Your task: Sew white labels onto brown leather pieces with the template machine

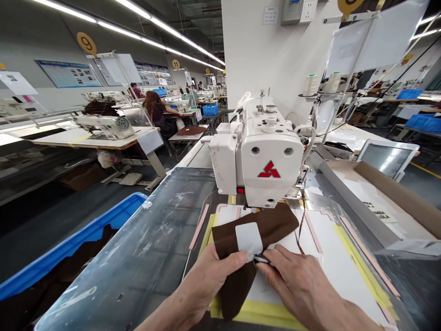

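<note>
My left hand (220,269) is closed on a dark brown fabric piece (275,223), its thumb pressing the lower edge of a white square patch (248,236) on it. Part of the fabric hangs down below the thumb. Closed around small thread snips (263,259), my right hand (296,269) is beside the left thumb, and the tips meet the patch's lower edge. The fingers hide most of the tool. Just beyond the fabric stands a white sewing machine (272,156) with a red emblem. Under my hands is a white template (330,257) edged with yellow tape and pink strips.
A blue bin (113,218) with brown pieces stands at the left, below the table edge (138,239). To the right are an open cardboard box (372,220) and a tilted screen (387,158). Thread cones (310,86) stand behind the machine. Another person (155,110) sits farther back.
</note>
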`<act>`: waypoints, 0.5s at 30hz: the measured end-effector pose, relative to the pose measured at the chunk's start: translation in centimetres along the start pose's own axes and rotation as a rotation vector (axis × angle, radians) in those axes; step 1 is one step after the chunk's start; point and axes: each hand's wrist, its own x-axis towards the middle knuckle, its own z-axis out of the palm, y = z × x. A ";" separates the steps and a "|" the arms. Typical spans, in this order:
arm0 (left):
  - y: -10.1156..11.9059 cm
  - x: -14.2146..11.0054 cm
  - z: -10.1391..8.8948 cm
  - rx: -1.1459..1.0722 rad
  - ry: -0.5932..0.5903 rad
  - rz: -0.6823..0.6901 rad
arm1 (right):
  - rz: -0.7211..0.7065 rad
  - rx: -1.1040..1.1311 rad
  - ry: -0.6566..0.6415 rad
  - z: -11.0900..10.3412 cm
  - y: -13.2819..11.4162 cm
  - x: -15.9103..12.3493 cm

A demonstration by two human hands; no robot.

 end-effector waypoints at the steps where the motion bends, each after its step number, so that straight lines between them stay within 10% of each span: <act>1: 0.0 -0.1 0.0 0.002 -0.007 -0.003 | -0.001 0.000 0.003 0.0 0.0 0.0; 15: 0.1 0.0 -0.4 0.038 -0.039 -0.022 | -0.001 0.002 0.042 0.1 -0.3 0.3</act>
